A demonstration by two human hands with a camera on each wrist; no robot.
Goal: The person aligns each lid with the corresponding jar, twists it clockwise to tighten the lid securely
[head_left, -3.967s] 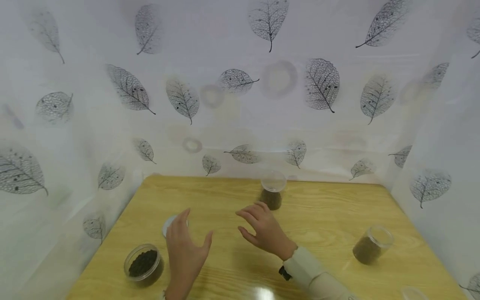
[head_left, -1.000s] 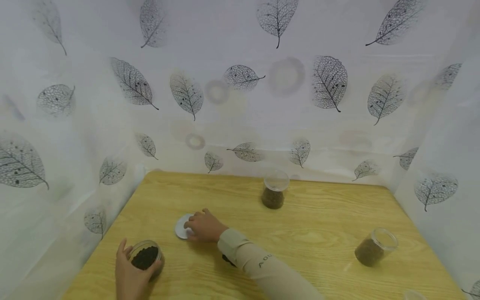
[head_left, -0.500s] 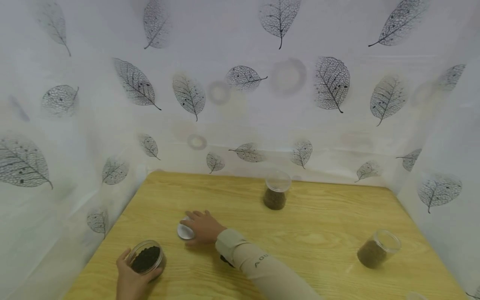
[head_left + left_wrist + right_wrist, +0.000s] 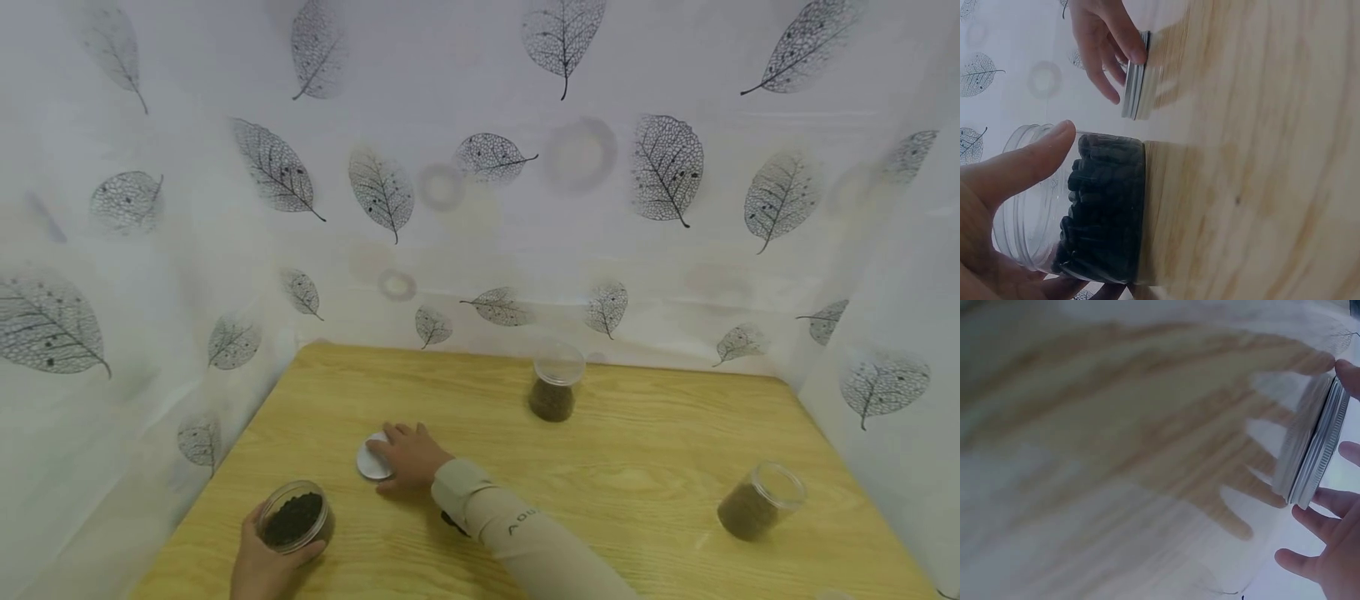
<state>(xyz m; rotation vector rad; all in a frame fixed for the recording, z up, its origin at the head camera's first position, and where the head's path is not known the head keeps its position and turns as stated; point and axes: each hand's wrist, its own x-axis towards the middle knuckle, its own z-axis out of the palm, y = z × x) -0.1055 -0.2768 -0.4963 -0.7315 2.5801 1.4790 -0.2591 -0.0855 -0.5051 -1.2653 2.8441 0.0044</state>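
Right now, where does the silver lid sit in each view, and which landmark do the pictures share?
Head: the silver lid is left of centre, below mid-height, partly covered by the right hand.
Left wrist: the silver lid is in the upper part, just left of centre, seen edge-on.
Right wrist: the silver lid is near the right edge, around mid-height.
Shared landmark: the right hand, at the lid in all three.

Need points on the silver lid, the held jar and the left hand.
Silver lid (image 4: 1320, 444): right wrist view, ridged side.
Held jar (image 4: 1102, 206): left wrist view, dark filled part.
Left hand (image 4: 260, 561): head view, back of hand.
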